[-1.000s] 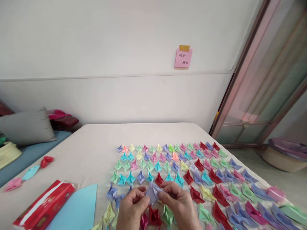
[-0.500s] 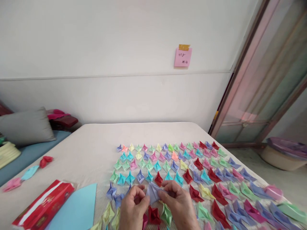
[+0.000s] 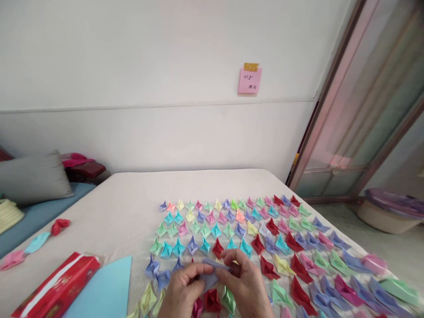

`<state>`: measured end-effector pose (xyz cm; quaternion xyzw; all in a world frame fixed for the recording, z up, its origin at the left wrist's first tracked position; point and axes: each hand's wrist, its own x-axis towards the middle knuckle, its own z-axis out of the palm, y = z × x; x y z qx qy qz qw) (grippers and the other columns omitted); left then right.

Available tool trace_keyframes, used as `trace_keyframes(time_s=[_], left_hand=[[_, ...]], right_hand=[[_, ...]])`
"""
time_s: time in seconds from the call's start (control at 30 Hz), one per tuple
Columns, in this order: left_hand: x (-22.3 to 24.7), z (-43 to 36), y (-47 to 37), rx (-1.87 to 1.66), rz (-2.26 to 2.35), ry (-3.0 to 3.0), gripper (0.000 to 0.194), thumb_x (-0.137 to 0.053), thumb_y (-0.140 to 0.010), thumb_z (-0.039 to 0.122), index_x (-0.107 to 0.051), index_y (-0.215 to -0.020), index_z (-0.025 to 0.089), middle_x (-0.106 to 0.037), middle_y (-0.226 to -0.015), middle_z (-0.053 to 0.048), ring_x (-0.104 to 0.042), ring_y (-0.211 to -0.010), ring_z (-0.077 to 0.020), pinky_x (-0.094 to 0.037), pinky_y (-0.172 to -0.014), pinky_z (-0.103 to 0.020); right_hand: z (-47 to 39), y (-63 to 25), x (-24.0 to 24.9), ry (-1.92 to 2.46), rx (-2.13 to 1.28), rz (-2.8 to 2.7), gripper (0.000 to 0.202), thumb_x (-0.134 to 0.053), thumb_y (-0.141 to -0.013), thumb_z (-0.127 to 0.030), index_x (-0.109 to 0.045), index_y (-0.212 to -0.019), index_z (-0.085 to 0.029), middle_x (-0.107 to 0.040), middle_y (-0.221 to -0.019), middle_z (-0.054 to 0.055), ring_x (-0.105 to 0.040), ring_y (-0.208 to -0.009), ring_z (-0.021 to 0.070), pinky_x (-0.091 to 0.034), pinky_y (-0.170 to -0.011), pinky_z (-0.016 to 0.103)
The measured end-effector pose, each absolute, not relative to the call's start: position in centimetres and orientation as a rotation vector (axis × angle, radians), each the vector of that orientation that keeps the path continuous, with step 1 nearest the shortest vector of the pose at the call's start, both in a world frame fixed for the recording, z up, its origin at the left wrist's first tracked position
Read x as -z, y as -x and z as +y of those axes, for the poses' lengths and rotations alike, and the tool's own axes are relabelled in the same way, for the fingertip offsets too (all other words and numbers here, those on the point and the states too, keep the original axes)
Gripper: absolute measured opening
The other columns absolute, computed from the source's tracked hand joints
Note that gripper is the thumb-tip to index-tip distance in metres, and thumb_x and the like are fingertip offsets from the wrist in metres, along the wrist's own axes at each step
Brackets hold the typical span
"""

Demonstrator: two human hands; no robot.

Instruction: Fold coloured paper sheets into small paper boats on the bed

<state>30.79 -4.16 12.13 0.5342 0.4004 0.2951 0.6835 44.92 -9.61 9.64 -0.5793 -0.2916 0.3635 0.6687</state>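
A piece of folded lavender paper [image 3: 209, 279] is pinched between both hands, low in the middle of the head view. My left hand [image 3: 186, 289] grips its left side, thumb and fingers closed on the edge. From the right, my right hand [image 3: 243, 282] pinches the other side with thumb and forefinger. The fingers hide much of the paper, so its full shape cannot be made out. Just beneath the hands lie a dark red paper boat [image 3: 212, 300] and a green paper boat [image 3: 229, 301].
Rows of coloured paper boats [image 3: 192, 245] cover the middle and right of the cloth-covered table [image 3: 132, 198]. At left are a red packet [image 3: 56, 285], light blue paper sheets [image 3: 106, 287] and a red paper piece [image 3: 60, 226]. A pink note [image 3: 249, 81] is taped to the wall.
The lavender paper has been turned and now lies flatter, more covered by the fingers. My left hand's fingers have moved over its top edge. The view has shifted slightly.
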Motion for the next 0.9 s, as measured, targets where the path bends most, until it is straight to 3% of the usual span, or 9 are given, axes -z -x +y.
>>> trace_keyframes(time_s=[0.2,0.4,0.5,0.57,0.63,0.9], left_hand=[[-12.4,-3.9,-30.6,-0.670,0.922,-1.382,0.025,-0.062,-0.070,0.019,-0.082,-0.084,0.022,-0.077,-0.091,-0.006,-0.066,-0.098,-0.0322,-0.045,-0.090,-0.039],[-12.1,-4.2,-30.9,-0.680,0.952,-1.158,0.025,-0.067,-0.067,0.020,-0.082,-0.086,0.019,-0.080,-0.089,-0.008,-0.069,-0.092,-0.0332,-0.047,-0.089,-0.044],[-12.6,-4.3,-30.8,-0.673,0.860,-0.806,0.022,-0.072,-0.064,0.016,-0.081,-0.084,0.016,-0.081,-0.078,-0.009,-0.073,-0.079,-0.0296,-0.054,-0.077,-0.040],[-13.0,-4.4,-30.5,-0.697,0.823,-0.655,0.018,-0.074,-0.063,0.011,-0.080,-0.079,0.014,-0.081,-0.077,-0.010,-0.074,-0.074,-0.0262,-0.055,-0.072,-0.035],[-13.3,-4.4,-30.2,-0.714,0.803,-0.592,0.016,-0.075,-0.063,0.006,-0.080,-0.076,0.012,-0.081,-0.077,-0.011,-0.074,-0.072,-0.0236,-0.056,-0.069,-0.031],[-12.6,-4.4,-30.2,-0.613,0.703,-0.374,0.018,-0.067,-0.068,-0.004,-0.079,-0.077,0.006,-0.077,-0.067,-0.012,-0.070,-0.058,-0.0177,-0.056,-0.060,-0.026]], right_hand=[[-10.1,-45.0,-10.4,1.254,-0.839,-0.688,0.009,-0.065,-0.074,-0.019,-0.057,-0.076,-0.020,-0.063,-0.066,-0.002,-0.056,-0.053,0.0131,-0.046,-0.054,0.024],[-10.4,-45.4,-10.6,1.253,-0.843,-0.676,0.007,-0.054,-0.082,-0.020,-0.060,-0.080,-0.022,-0.067,-0.084,0.002,-0.063,-0.064,0.0168,-0.054,-0.062,0.029],[-10.7,-45.8,-10.8,1.305,-0.775,-0.905,0.015,-0.054,-0.081,-0.017,-0.067,-0.083,-0.023,-0.067,-0.108,0.007,-0.065,-0.099,0.0264,-0.053,-0.085,0.039],[-11.0,-46.1,-10.9,1.346,-0.682,-1.132,0.030,-0.056,-0.074,-0.008,-0.072,-0.091,-0.027,-0.058,-0.131,0.008,-0.053,-0.124,0.0303,-0.044,-0.101,0.043],[-11.1,-46.2,-10.9,1.373,-0.598,-1.318,0.044,-0.057,-0.070,-0.002,-0.072,-0.098,-0.031,-0.047,-0.145,0.006,-0.043,-0.134,0.0313,-0.039,-0.106,0.046],[-10.8,-46.5,-9.7,1.229,-0.220,-1.574,0.028,-0.065,-0.082,-0.011,-0.073,-0.098,-0.034,-0.053,-0.138,0.007,-0.054,-0.124,0.0320,-0.049,-0.098,0.047]])
